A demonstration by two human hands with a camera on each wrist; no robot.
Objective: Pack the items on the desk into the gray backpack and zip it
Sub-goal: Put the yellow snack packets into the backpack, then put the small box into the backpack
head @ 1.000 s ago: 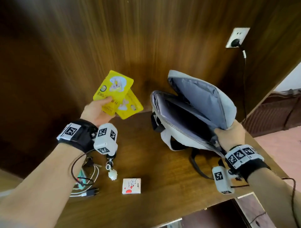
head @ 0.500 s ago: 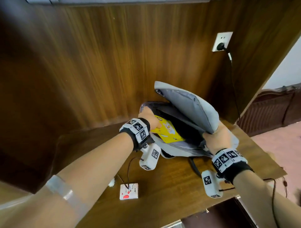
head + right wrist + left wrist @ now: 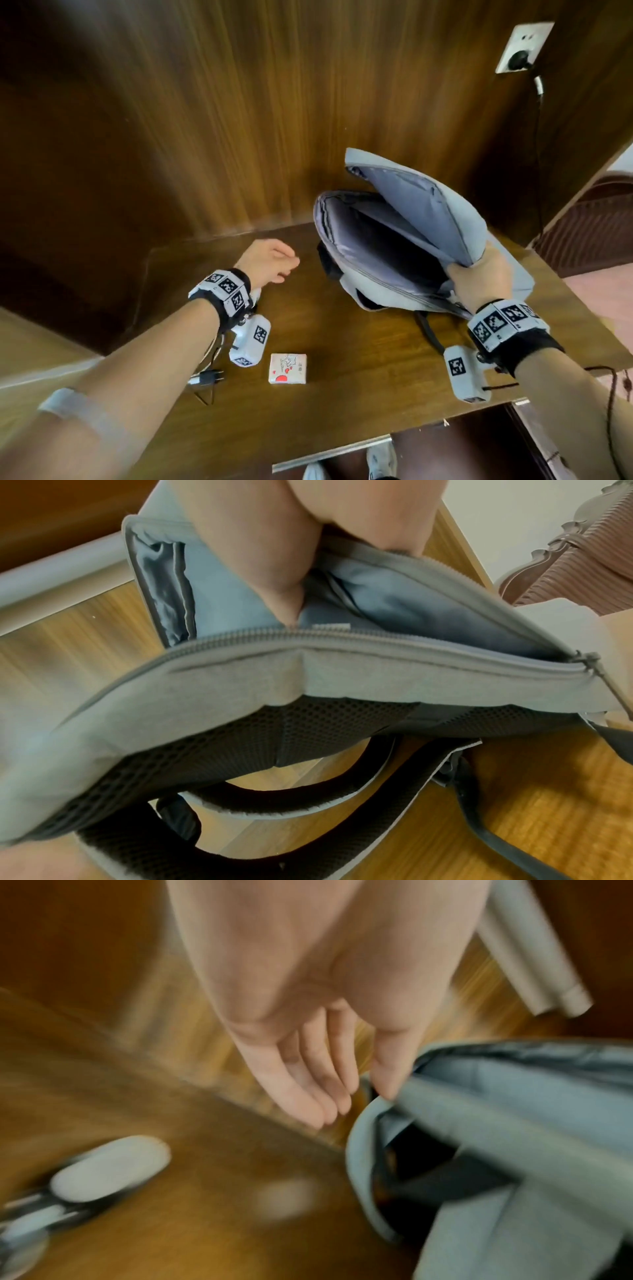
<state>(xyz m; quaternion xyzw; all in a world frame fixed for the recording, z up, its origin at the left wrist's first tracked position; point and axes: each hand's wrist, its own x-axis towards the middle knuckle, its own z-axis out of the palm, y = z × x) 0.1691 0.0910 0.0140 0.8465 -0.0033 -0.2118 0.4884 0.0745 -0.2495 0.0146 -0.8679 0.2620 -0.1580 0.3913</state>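
The gray backpack stands at about 2 o'clock on the wooden desk, its main compartment unzipped and gaping. Its inside is dark, so any contents cannot be made out. The right hand grasps the front flap's edge, thumb inside the lining, holding the mouth apart. The left hand hangs over the desk just left of the bag, fingers straight and relaxed, holding nothing; its wrist view is smeared with blur. A small white tissue pack with red hearts lies at 6 o'clock. A dark charger plug and cable at 7 o'clock are partly hidden by the forearm. Dark wood panelling rises behind, with a wall socket at 1 o'clock.
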